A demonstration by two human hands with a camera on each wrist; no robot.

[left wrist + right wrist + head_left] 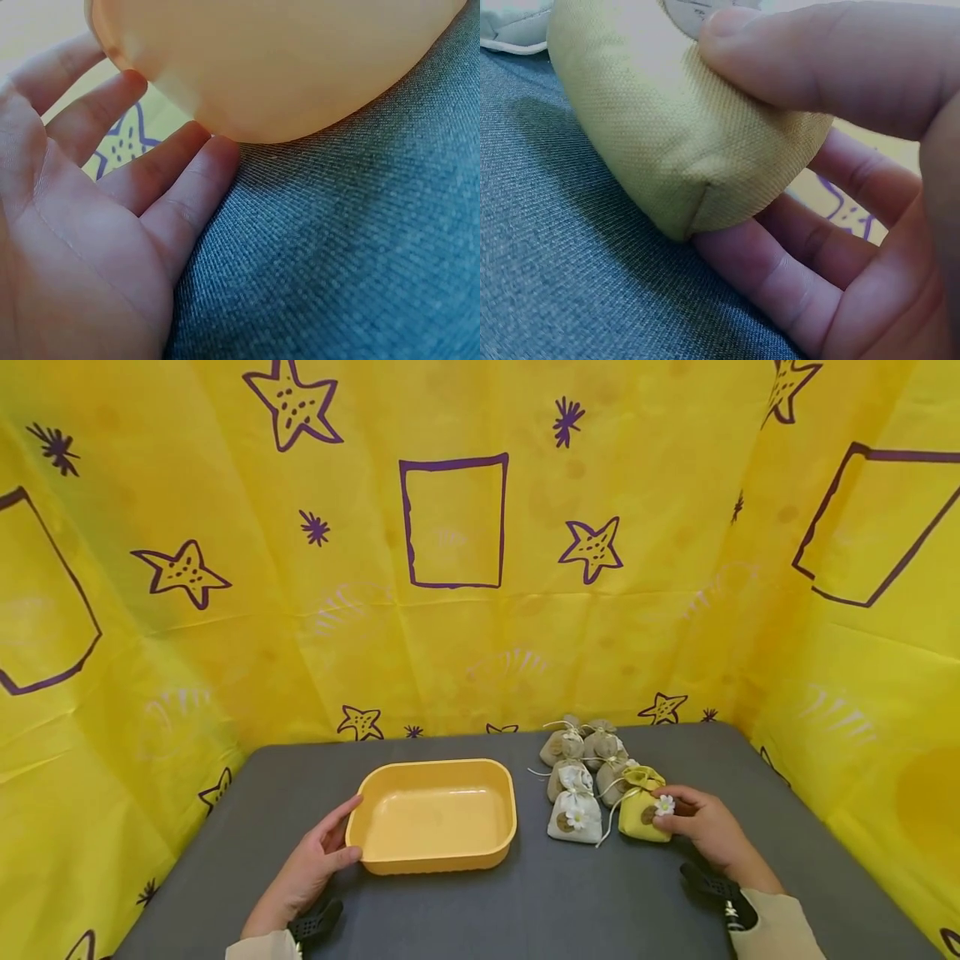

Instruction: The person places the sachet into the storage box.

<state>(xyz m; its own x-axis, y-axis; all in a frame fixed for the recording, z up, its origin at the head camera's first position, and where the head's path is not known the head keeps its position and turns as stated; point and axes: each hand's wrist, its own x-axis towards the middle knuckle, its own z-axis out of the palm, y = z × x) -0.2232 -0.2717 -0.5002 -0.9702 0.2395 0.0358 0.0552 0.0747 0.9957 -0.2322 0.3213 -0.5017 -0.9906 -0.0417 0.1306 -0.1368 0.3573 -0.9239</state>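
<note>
My left hand (pixel 318 847) rests at the left end of a yellow-orange rectangular tray (pixel 431 864). In the left wrist view, its nearly straight fingers (pixel 176 165) touch the tray's outer wall (pixel 262 82). My right hand (pixel 708 827) pinches the right side of a small yellow drawstring sachet (pixel 637 818), which has a white flower and a round tag. In the right wrist view, the thumb presses the front of the sachet (pixel 645 120) and other fingers lie under and behind it. A white sachet (pixel 574 818) with a flower stands to its left.
Behind these two stand several beige sachets (pixel 562 747), crowded together on the grey tabletop (pixel 540 902). Yellow cloth (pixel 450 652) printed with purple starfish hangs behind the table and along both sides.
</note>
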